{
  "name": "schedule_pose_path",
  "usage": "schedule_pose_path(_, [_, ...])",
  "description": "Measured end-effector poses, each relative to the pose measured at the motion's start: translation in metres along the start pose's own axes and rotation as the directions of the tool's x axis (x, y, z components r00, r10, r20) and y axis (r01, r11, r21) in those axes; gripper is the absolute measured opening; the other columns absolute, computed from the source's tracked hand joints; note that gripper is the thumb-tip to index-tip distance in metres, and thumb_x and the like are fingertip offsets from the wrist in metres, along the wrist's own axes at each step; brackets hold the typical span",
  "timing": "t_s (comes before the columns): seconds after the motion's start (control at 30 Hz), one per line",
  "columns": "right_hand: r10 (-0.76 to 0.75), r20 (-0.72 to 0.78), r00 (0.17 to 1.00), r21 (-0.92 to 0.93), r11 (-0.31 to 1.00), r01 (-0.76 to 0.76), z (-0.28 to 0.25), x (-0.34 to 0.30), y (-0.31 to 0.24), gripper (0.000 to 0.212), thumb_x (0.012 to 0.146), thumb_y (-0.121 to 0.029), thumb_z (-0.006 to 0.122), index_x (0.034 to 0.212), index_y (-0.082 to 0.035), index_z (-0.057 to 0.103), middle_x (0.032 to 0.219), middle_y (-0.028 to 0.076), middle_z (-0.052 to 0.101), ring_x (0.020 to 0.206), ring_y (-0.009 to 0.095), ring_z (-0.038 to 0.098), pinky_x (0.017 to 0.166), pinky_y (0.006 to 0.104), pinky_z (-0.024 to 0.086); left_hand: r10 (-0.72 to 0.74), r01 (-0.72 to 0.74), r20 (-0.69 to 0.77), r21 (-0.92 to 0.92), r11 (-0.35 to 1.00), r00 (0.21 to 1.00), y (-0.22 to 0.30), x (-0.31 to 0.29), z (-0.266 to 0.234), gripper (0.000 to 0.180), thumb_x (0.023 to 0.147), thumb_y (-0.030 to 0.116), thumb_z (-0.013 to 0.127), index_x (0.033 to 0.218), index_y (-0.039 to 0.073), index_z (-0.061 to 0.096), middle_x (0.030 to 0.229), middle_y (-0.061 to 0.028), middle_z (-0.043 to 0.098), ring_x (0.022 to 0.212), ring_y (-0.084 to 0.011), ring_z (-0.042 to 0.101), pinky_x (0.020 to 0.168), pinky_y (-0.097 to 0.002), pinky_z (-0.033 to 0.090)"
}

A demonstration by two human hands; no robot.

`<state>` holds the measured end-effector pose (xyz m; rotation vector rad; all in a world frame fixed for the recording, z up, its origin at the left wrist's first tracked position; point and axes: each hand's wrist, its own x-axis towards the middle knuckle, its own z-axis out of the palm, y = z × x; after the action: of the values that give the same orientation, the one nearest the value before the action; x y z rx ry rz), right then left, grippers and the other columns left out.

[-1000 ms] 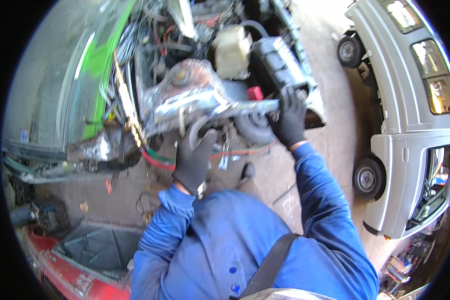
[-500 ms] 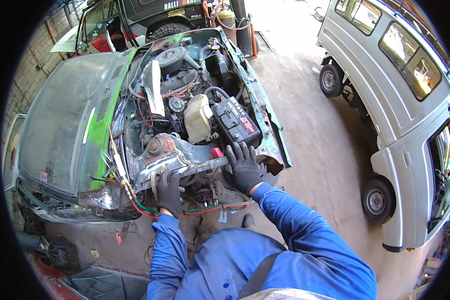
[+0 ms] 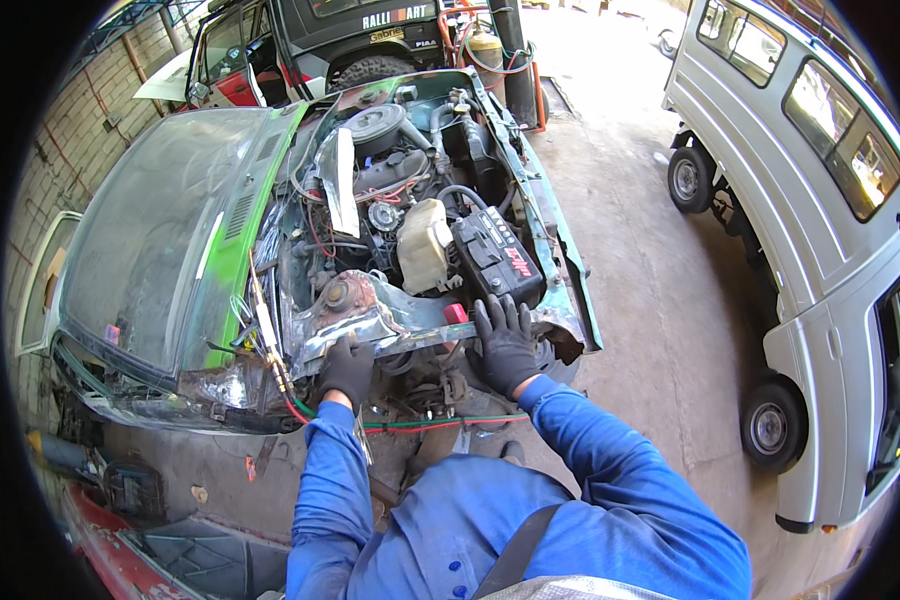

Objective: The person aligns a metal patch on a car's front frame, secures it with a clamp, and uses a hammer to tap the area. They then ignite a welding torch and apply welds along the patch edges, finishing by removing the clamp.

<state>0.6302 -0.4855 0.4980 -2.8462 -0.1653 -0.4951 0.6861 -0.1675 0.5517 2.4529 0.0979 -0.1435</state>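
Observation:
My left hand [image 3: 347, 368], in a dark glove, is closed at the bare metal inner fender edge [image 3: 410, 338] of a stripped car. What its fingers hold is hidden; a thin metallic piece [image 3: 362, 438] shows below it, beside my sleeve. My right hand [image 3: 505, 345], gloved too, lies with fingers spread on the same edge, close to a black car battery [image 3: 495, 262] and a small red block [image 3: 455, 314]. A gas torch [image 3: 268, 330] with brass fittings leans at the cowl left of my left hand. Its red and green hoses [image 3: 425, 424] run below both hands.
The engine bay holds a round air cleaner [image 3: 374, 122] and a whitish plastic tank [image 3: 423, 246]. The car's dusty windshield [image 3: 160, 210] is at left. A silver van [image 3: 810, 250] stands at right, a dark off-road vehicle [image 3: 370, 35] behind. A red panel [image 3: 105, 545] lies lower left.
The view has shifted, so the car appears lower and further right. My left hand's fingers have moved up onto the fender edge. My right hand stays spread beside the battery.

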Motion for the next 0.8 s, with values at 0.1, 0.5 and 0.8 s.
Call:
schedule_pose_path(0.1, [0.004, 0.019, 1.000, 0.008, 1.000, -0.004, -0.003, 0.000, 0.000, 0.085, 0.094, -0.044, 0.071, 0.163, -0.004, 0.043, 0.164, 0.026, 0.045, 0.155, 0.049, 0.036, 0.130, 0.0656, 0.019, -0.076, 0.076, -0.045, 0.013, 0.997, 0.996, 0.006, -0.003, 0.004, 0.050, 0.095, 0.041, 0.067, 0.119, -0.002, 0.071, 0.111, -0.0282, 0.076, 0.105, -0.0462, 0.073, 0.096, -0.0507, 0.055])
schedule_pose_path(0.5, [0.001, 0.009, 1.000, -0.028, 1.000, -0.001, 0.000, 0.001, -0.001, 0.085, 0.094, -0.046, 0.072, 0.162, -0.004, 0.044, 0.162, 0.026, 0.046, 0.154, 0.049, 0.036, 0.129, 0.0654, 0.019, 0.047, -0.065, -0.111, -0.172, 0.983, 0.993, 0.002, -0.018, 0.027, 0.048, 0.100, 0.038, 0.068, 0.130, 0.001, 0.069, 0.133, -0.0274, 0.072, 0.123, -0.0440, 0.068, 0.104, -0.0496, 0.053])
schedule_pose_path(0.8, [0.010, 0.035, 0.999, -0.047, 0.999, -0.009, 0.000, 0.001, -0.001, 0.086, 0.094, -0.047, 0.072, 0.163, -0.005, 0.044, 0.163, 0.025, 0.045, 0.155, 0.049, 0.035, 0.130, 0.0654, 0.019, -0.006, 0.005, -0.041, -0.008, 1.000, 0.999, 0.006, -0.027, 0.032, 0.058, 0.100, 0.042, 0.066, 0.140, 0.000, 0.066, 0.140, -0.0292, 0.068, 0.135, -0.0466, 0.063, 0.115, -0.0527, 0.047])
